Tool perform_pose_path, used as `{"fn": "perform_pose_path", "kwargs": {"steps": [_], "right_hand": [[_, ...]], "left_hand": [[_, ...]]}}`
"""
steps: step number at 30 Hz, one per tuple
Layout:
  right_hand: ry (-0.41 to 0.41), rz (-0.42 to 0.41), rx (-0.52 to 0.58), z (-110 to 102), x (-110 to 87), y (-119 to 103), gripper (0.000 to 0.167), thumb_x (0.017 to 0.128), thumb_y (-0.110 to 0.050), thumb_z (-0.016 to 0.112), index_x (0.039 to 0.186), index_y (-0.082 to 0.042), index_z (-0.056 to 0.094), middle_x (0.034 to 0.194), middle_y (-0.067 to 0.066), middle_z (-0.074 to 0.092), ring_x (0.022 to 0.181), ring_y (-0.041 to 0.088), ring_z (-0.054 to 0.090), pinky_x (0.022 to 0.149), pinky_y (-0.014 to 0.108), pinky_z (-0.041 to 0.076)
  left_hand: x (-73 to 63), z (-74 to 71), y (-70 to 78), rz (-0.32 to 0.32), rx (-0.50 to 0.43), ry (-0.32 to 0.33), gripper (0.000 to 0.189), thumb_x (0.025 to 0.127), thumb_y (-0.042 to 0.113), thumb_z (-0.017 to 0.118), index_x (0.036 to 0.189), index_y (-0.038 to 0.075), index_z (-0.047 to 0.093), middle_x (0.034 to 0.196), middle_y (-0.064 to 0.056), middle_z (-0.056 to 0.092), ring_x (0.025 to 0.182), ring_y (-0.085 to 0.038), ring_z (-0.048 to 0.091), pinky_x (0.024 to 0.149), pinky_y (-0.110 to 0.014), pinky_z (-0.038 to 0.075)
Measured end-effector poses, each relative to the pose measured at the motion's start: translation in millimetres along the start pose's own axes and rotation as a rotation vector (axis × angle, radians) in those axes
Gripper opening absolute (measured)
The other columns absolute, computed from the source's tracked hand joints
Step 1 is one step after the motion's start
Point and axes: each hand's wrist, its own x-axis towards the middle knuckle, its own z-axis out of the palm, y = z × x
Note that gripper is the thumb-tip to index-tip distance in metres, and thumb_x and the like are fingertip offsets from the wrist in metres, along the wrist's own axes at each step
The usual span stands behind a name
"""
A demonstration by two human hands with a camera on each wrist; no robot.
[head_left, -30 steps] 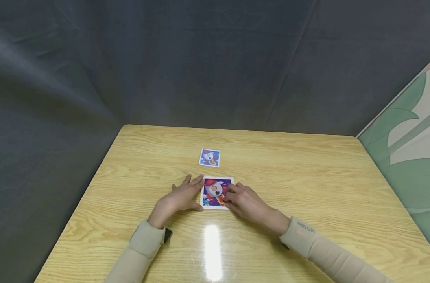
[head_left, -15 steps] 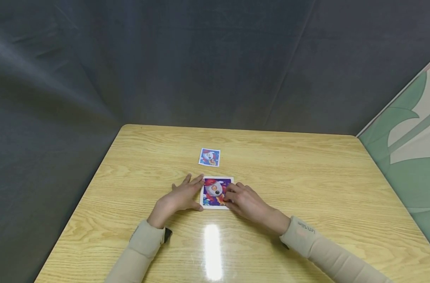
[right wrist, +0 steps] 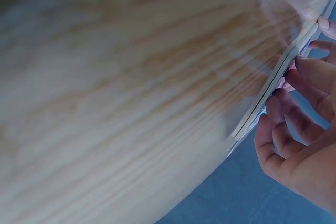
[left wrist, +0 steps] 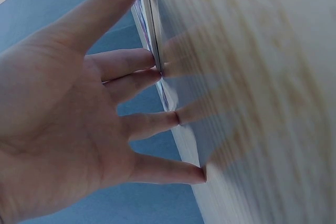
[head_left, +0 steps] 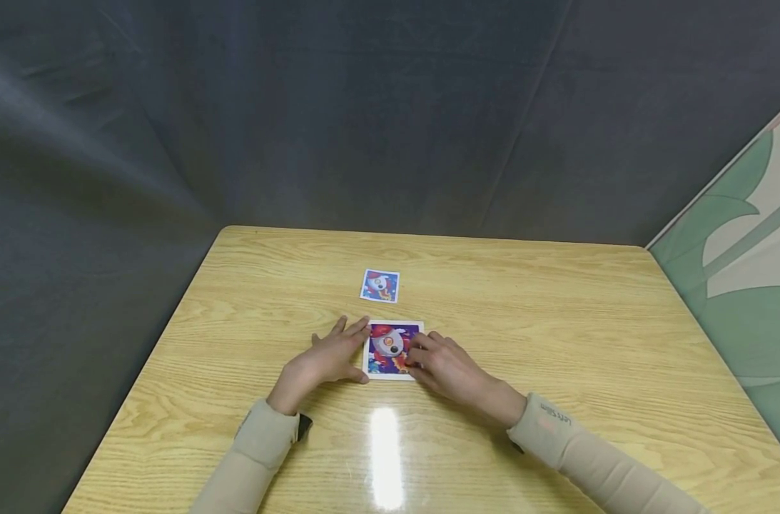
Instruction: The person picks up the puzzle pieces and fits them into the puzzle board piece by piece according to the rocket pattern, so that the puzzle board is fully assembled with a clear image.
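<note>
A square picture board (head_left: 387, 350) with a white border lies flat on the table, showing a grey rocket-like shape on purple. My left hand (head_left: 328, 357) has its fingers spread and straight along the board's left side. In the left wrist view its thumb (left wrist: 113, 3) reaches the board's edge, and the outer fingertips touch the tabletop. My right hand (head_left: 447, 368) bends its fingers over the board's right part, tips on the picture. In the right wrist view the fingers (right wrist: 281, 129) and thumb meet the thin board's face; I cannot tell whether they pinch a piece.
A smaller white-edged card (head_left: 380, 286) with a similar picture lies beyond the board. The wood-grain table (head_left: 556, 321) is shiny, with a bright reflection nearer me. A dark curtain (head_left: 390, 121) hangs behind, and a green-patterned cloth (head_left: 749, 285) hangs at the right.
</note>
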Motion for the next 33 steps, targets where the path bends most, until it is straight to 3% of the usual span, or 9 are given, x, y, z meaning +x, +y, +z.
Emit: {"fn": "perform_pose_path", "kwargs": {"steps": [33], "right_hand": [[0.013, -0.010, -0.003, 0.8, -0.1, 1.1, 0.011, 0.085, -0.017, 0.074, 0.095, -0.013, 0.072, 0.099, -0.001, 0.060, 0.087, 0.016, 0.054, 0.070, 0.030, 0.049]], "left_hand": [[0.5, 0.4, -0.3, -0.005, 0.002, -0.003, 0.088, 0.079, 0.035, 0.077, 0.149, 0.006, 0.033, 0.161, -0.004, 0.015, 0.145, -0.041, 0.006, 0.096, -0.081, 0.012]]}}
